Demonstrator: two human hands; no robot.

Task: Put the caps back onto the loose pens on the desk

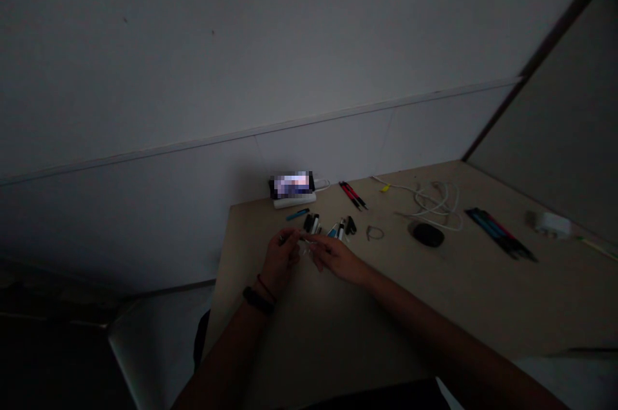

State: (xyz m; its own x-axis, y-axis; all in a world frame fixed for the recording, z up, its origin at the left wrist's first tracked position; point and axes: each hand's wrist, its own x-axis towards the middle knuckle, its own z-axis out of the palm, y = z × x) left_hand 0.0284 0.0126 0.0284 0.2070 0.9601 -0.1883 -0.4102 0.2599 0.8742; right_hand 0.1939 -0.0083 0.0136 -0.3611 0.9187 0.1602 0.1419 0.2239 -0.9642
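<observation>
My left hand [286, 252] is closed in a pinch above the table, a dark band on its wrist. My right hand [335, 255] meets it from the right, its fingertips pressed together close to the left fingers. Something small and thin, partly clear, shows between the two hands; dim light hides its kind. Just behind the hands lie black and white pen parts [315, 223], a blue and white piece [333, 230] and a small black piece [351, 225]. A blue pen-like stick [297, 214] rests a little farther back.
A lit phone [292, 185] leans against the wall on a white block [294, 201]. To the right are red and black pens [353, 195], a thin grey loop [375, 233], a black mouse [428, 234], a white cable [434, 207], more pens [499, 233] and a white adapter [553, 224].
</observation>
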